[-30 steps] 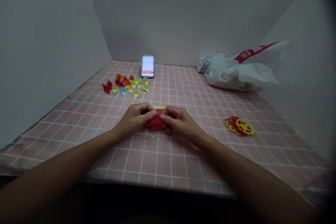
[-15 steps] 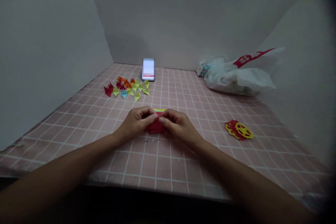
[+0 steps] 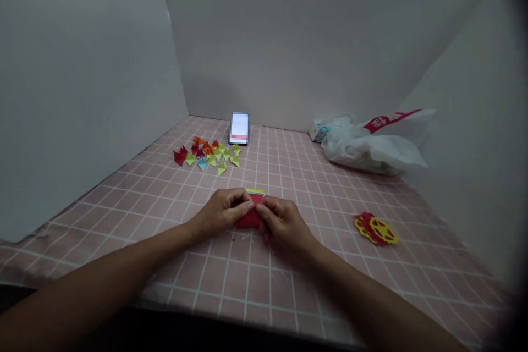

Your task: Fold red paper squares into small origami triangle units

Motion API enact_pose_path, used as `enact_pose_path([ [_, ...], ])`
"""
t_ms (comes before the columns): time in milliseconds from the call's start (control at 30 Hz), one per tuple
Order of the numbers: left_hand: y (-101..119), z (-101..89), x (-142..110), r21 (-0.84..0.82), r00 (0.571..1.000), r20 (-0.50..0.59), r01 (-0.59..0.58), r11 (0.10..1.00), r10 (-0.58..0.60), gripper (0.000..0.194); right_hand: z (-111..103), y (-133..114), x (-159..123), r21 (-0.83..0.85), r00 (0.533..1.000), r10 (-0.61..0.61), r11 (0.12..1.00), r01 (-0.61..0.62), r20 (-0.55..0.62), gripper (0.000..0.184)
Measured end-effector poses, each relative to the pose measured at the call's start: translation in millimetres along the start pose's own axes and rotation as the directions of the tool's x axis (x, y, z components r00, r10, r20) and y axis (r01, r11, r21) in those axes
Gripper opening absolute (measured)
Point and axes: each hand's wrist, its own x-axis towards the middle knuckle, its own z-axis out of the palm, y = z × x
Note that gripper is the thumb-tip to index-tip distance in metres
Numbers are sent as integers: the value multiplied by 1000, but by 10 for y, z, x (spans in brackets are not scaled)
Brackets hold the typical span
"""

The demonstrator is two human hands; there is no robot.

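Between my two hands is a small piece of red paper (image 3: 251, 219), with a yellow and a white strip showing along its far edge. My left hand (image 3: 226, 210) pinches it from the left, thumb on top. From the right, my right hand (image 3: 286, 223) pinches it with thumb and fingers, close beside the left fingertips. The fingers cover much of the paper, so its full shape is hidden. Beyond the left hand stand several small folded paper figures: red (image 3: 180, 155), orange (image 3: 207, 148), yellow-green (image 3: 221, 168) and one blue (image 3: 202, 163).
A lit phone (image 3: 239, 127) leans upright near the back wall. At the back right lies a white plastic bag (image 3: 371, 151) beside a small box (image 3: 317, 131). Red and yellow paper cut-outs (image 3: 383, 230) lie to the right on the pink checked tablecloth (image 3: 231, 280).
The whole scene sits lower in the picture as my head has tilted up. My fingertips have parted slightly, and more of the red paper shows between them.
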Motion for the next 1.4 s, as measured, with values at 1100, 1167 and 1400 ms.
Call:
enact_pose_path([
  [1100,-36,-66,23,-256,995,-28,-97,962,93,30,-48,37,72,613,944,171,725,-314,282,44],
  [1167,-13,-63,12,-223,990,-6,-142,964,144,19,-13,43,52,640,923,166,678,-362,346,41],
  [1400,40,-75,-5,-245,999,-28,-23,969,17,15,-65,13,37,604,904,160,696,-389,397,42],
])
